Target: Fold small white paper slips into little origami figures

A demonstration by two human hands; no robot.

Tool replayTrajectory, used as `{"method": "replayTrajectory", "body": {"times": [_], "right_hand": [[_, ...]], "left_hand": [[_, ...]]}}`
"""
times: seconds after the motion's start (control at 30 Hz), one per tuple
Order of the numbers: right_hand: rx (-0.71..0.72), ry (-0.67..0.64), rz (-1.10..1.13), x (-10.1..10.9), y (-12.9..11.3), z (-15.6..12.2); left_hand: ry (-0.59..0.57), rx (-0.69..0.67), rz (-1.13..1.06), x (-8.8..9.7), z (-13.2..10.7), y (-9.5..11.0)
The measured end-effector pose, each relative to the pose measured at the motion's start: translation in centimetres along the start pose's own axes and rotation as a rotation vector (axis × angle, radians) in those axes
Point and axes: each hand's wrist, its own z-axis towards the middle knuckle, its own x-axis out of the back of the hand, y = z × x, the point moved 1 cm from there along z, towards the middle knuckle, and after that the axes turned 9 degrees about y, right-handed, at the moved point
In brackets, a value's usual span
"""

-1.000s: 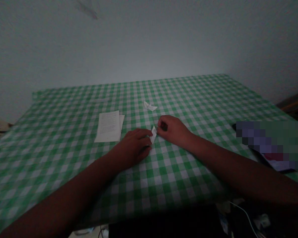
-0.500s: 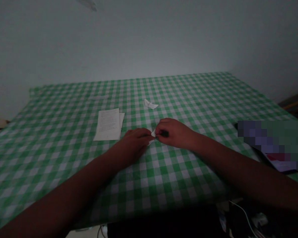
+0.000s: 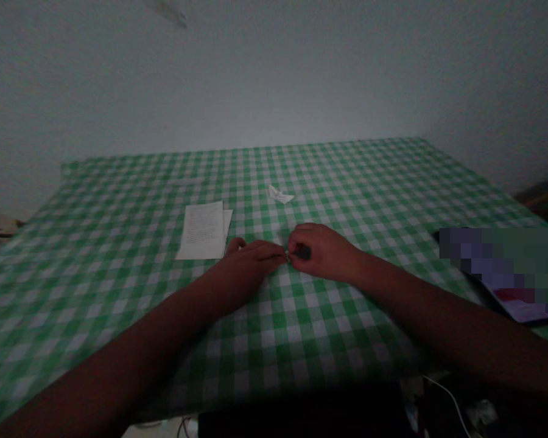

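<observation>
1. Two paper sheets [image 3: 201, 231]: overlapping, flat on green gingham cloth [image 3: 119, 261], just left of and beyond L hand.
2. L hand [image 3: 251, 267]: palm down, fingers closed, pinching; forearm from lower left.
3. Small paper piece [image 3: 287, 258]: between both hands' fingertips, mostly hidden.
4. R hand [image 3: 322, 252]: palm down, fingers closed on same piece; forearm from lower right.
5. Folded paper scrap [image 3: 281, 194]: well beyond hands.
6. Risks: loose pinch → piece slips to cloth; hands pulling apart → tear.

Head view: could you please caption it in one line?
Left hand and right hand pinch a paper scrap on gingham cloth.
</observation>
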Motion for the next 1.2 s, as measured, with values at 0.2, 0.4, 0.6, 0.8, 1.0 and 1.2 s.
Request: {"method": "replayTrajectory", "body": {"times": [0.2, 0.4, 0.6, 0.8, 1.0, 1.2], "right_hand": [[-0.057, 0.007, -0.052, -0.5, -0.5, 0.0], [-0.222, 0.022, -0.100, -0.5, 0.0, 0.3], [-0.266, 0.114, -0.099, -0.1, 1.6, 0.5], [-0.172, 0.124, 0.016, 0.2, 1.0, 0.1], [-0.134, 0.032, -0.094, -0.5, -0.2, -0.2], [-0.286, 0.098, -0.130, -0.3, 0.9, 0.4]], "left_hand": [[-0.053, -0.005, 0.058, 0.9, 0.3, 0.5], [-0.074, 0.016, 0.044, 1.6, 0.6, 0.7], [-0.078, 0.018, 0.027, 1.3, 0.6, 0.6], [-0.081, 0.009, 0.025, 1.2, 0.5, 0.4], [-0.113, 0.022, 0.024, 1.4, 0.6, 0.5], [-0.090, 0.021, -0.006, 1.4, 0.7, 0.5]]}}
